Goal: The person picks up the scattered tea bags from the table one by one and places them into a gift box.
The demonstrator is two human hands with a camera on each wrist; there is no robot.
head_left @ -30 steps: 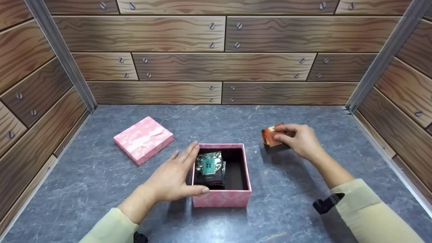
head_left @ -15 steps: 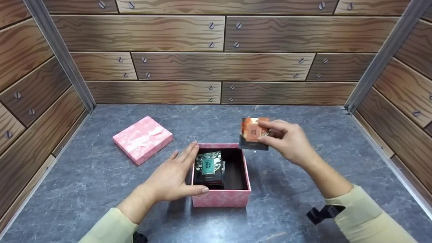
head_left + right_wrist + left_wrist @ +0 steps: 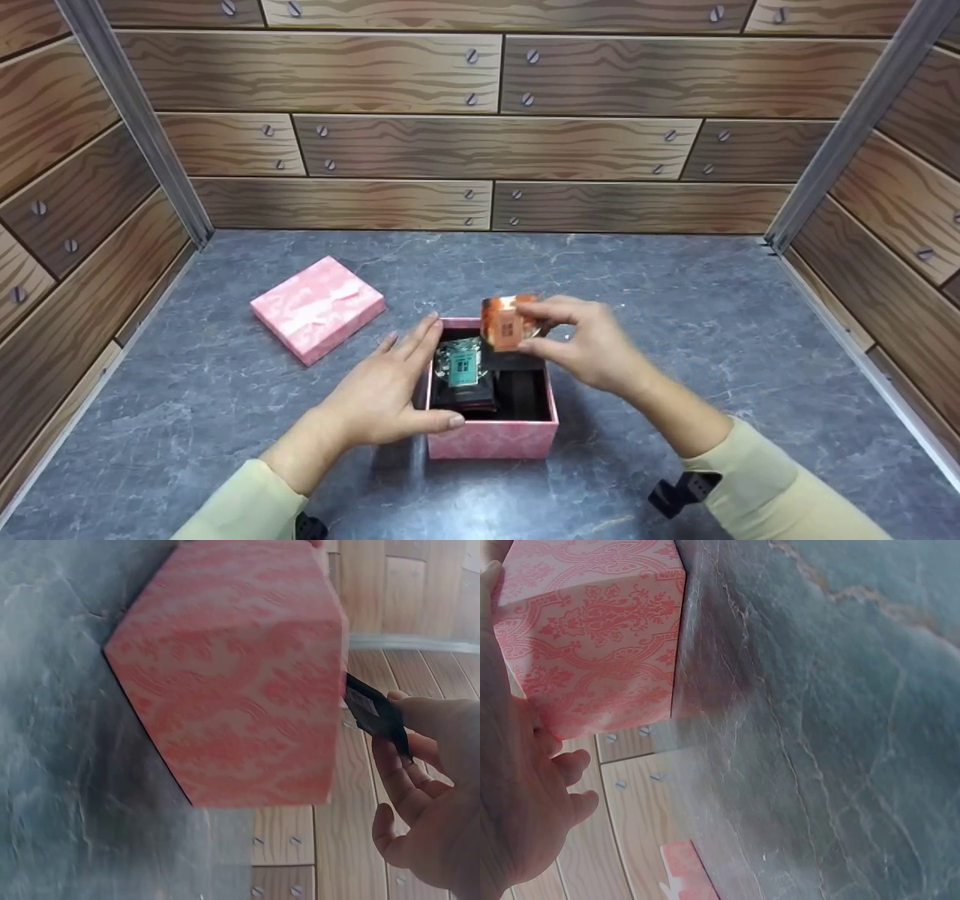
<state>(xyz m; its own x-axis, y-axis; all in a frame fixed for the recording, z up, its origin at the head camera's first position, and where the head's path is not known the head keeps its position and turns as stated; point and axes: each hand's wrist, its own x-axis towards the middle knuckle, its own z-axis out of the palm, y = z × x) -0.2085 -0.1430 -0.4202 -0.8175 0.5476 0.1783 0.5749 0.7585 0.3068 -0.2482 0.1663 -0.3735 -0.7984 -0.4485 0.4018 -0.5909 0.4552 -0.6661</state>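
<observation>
A pink patterned box (image 3: 493,441) stands without its lid in the middle of the table. My left hand (image 3: 379,397) rests along its left side, fingers straight at the back left corner and thumb on the front rim. Inside, at the left, lies a stack of flat packets topped by a green and black sachet (image 3: 463,365). Between thumb and fingers, my right hand (image 3: 589,341) pinches an orange and black sachet (image 3: 506,328) over the box's back right part. From the right wrist view, the held sachet (image 3: 371,709) shows its dark back beside the box's top edge.
A pink lid (image 3: 319,309) with a bow lies on the grey marbled table (image 3: 660,285), behind and left of the box. Wood-patterned walls (image 3: 390,150) enclose the table at the back and on both sides.
My right hand has carried the orange sachet leftward from the table's right side to over the box. The left hand has stayed on the box.
</observation>
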